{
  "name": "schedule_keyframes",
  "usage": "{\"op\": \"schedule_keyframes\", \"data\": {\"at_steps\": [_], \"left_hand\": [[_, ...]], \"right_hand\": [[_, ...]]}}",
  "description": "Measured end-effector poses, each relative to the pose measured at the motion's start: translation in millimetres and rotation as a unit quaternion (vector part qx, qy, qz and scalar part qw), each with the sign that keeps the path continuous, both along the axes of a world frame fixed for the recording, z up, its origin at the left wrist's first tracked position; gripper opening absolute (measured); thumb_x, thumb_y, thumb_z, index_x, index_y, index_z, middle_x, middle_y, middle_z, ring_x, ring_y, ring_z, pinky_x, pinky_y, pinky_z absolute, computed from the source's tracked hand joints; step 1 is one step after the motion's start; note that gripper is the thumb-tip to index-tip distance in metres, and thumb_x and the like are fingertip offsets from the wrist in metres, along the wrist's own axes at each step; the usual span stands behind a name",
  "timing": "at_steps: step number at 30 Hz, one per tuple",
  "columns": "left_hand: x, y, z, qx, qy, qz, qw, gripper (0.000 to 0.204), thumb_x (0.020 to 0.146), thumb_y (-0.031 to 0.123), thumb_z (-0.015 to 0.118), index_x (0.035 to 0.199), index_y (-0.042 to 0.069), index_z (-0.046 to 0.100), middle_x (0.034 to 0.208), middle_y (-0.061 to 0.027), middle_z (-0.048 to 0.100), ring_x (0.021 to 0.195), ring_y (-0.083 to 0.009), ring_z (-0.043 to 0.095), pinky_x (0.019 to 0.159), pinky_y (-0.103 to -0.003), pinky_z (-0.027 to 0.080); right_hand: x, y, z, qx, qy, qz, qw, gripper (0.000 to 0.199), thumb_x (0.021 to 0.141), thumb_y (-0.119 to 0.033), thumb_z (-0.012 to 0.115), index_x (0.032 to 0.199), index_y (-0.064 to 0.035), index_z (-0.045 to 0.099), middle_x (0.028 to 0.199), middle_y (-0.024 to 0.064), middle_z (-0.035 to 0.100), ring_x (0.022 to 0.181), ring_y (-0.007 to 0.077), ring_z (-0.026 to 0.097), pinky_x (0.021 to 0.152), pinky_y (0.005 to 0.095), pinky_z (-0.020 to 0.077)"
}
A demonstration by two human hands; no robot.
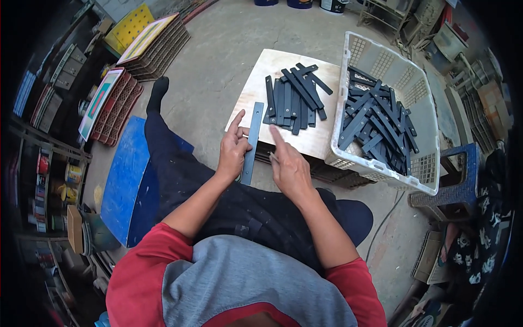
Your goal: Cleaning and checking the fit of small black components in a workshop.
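A grey concrete floor (229, 49) fills the room, cluttered at its edges. On the left stand dark metal shelves (43, 180) stacked with small round tins in red, yellow and other colours; their labels are too small to tell. A flat blue plastic panel (122, 180) lies on the floor beside the person's dark-trousered left leg. Further up on the left, brown plastic lattice crates (163, 46) are stacked, one topped by a flat rectangular board with a yellow face and pale border, and red lattice crates (117, 109) carry a rectangular sign panel in white, green and red (98, 101). A yellow perforated panel (128, 27) leans behind them. At the right, a blue plastic stool (457, 180) stands near a pile of cardboard and frames.

In front of the person, a pale plywood board serving as a desk (283, 71) rests on a dark crate. Leaning on its right edge is a large white plastic lattice basket (419, 109), tilted, holding a jumble of dark flat metal strips (376, 122). On the desk lies a smaller pile of like dark strips (294, 98).

The left hand (233, 150) grips a long grey-blue flat metal strip (251, 141), thumb pressed to its edge and forefinger raised; the strip runs from the lap to the desk's near corner. The right hand (289, 163) sits just beside the strip, its grip closed around a small thin object, forefinger pointing forward.
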State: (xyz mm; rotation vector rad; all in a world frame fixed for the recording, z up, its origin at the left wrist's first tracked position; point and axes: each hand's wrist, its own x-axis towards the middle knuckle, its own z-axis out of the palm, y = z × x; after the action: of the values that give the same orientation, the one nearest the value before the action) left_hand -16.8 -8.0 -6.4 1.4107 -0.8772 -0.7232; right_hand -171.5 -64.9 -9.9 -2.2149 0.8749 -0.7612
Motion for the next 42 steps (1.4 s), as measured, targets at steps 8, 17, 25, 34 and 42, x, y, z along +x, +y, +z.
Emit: {"op": "schedule_keyframes", "data": {"at_steps": [8, 17, 25, 34, 42], "left_hand": [[-1.9, 23.4, -8.3, -0.008, 0.059, -0.107, 0.992, 0.058, 0.069, 0.000, 0.044, 0.127, -0.005, 0.048, 0.080, -0.0002, 0.053, 0.065, -0.0052, 0.042, 0.058, -0.017, 0.036], [-7.5, 26.5, -6.9, 0.017, 0.114, -0.150, 0.982, 0.068, 0.067, 0.000, 0.044, 0.135, 0.000, 0.041, 0.085, -0.0007, 0.053, 0.069, -0.0060, 0.044, 0.063, -0.017, 0.037], [-12.9, 29.6, -16.8, 0.108, 0.221, -0.199, 0.949, 0.061, 0.080, 0.008, 0.041, 0.140, 0.005, 0.034, 0.084, -0.0031, 0.055, 0.066, -0.0077, 0.049, 0.058, -0.018, 0.041], [-9.4, 23.9, -9.9, 0.104, 0.255, -0.191, 0.942, 0.051, 0.086, 0.014, 0.038, 0.134, -0.003, 0.037, 0.084, -0.0079, 0.058, 0.060, -0.0099, 0.053, 0.050, -0.019, 0.043], [-3.5, 23.7, -5.8, 0.075, 0.243, -0.194, 0.947, 0.054, 0.085, 0.020, 0.039, 0.133, -0.004, 0.037, 0.078, -0.0076, 0.054, 0.059, -0.0116, 0.052, 0.049, -0.020, 0.043]], "right_hand": [[9.3, -0.7, -11.5, -0.128, 0.072, 0.074, 0.986, 0.065, 0.080, -0.001, 0.054, 0.139, -0.0213, 0.036, 0.074, 0.0127, 0.053, 0.070, 0.0298, 0.056, 0.063, 0.0437, 0.0457], [1.7, -27.7, -12.3, 0.076, -0.124, -0.083, 0.986, 0.028, 0.082, -0.006, 0.059, 0.110, 0.0000, 0.061, 0.085, 0.0158, 0.065, 0.081, 0.0230, 0.064, 0.073, 0.0322, 0.0487], [5.0, -21.0, -12.1, 0.349, -0.200, -0.043, 0.914, 0.018, 0.086, -0.007, 0.058, 0.102, 0.0013, 0.063, 0.080, 0.0058, 0.063, 0.074, 0.0098, 0.059, 0.069, 0.0227, 0.0492], [1.1, -25.4, -10.3, 0.283, -0.222, -0.095, 0.928, 0.018, 0.086, -0.007, 0.058, 0.101, 0.0016, 0.061, 0.082, 0.0074, 0.064, 0.076, 0.0114, 0.061, 0.068, 0.0234, 0.0498], [5.0, -13.9, 3.1, -0.015, -0.182, -0.063, 0.981, 0.022, 0.082, -0.001, 0.057, 0.104, -0.0029, 0.061, 0.085, 0.0111, 0.061, 0.077, 0.0192, 0.061, 0.069, 0.0293, 0.0475]]}}
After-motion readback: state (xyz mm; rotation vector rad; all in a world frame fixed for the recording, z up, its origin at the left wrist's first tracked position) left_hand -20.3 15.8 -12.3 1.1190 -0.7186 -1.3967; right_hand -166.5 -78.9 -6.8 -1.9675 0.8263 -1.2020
